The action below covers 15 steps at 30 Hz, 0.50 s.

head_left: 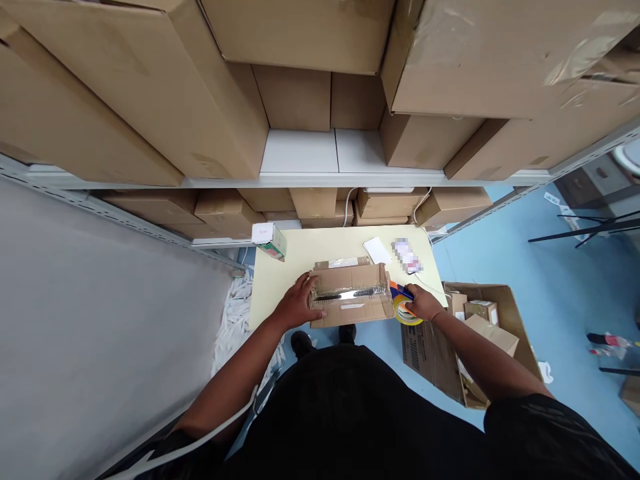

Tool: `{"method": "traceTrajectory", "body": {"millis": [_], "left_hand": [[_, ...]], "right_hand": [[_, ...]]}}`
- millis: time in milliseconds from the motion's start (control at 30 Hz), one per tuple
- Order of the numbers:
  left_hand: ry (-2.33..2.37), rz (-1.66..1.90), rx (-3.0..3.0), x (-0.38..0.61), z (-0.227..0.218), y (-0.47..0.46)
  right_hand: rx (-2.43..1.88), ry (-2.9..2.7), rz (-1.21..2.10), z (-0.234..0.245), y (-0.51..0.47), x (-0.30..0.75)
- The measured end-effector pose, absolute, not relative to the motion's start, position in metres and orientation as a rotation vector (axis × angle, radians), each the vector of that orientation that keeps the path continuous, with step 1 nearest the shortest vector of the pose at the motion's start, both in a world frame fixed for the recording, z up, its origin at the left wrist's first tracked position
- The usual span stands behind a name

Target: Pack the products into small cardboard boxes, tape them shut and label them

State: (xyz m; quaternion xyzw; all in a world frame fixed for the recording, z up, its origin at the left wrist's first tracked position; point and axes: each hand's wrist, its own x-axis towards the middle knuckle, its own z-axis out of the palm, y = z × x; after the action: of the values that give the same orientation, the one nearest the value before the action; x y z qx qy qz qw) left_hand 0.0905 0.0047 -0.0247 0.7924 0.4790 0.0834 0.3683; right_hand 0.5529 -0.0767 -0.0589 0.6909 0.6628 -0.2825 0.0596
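Observation:
A flat brown cardboard box (357,310) lies on a pale yellow table (285,267), with a shiny strip of clear tape (350,292) running along its top seam. My left hand (300,301) presses down on the box's left end, fingers spread over the edge. At the box's right end, my right hand (424,303) is closed round a tape dispenser (404,308) with an orange and blue body and a yellowish roll.
A small white and green carton (270,241), a white card (378,251) and a small packet (407,257) lie on the table. An open cardboard box (500,313) of smaller boxes stands on the blue floor to the right. Shelves of large cartons (300,100) rise behind.

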Motion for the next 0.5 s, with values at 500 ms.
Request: {"method": "traceTrajectory", "body": {"millis": [500], "left_hand": [[1.239, 0.18, 2.038, 0.092, -0.022, 0.005]], "right_hand": [[1.832, 2.26, -0.434, -0.07, -0.075, 0.566]]}}
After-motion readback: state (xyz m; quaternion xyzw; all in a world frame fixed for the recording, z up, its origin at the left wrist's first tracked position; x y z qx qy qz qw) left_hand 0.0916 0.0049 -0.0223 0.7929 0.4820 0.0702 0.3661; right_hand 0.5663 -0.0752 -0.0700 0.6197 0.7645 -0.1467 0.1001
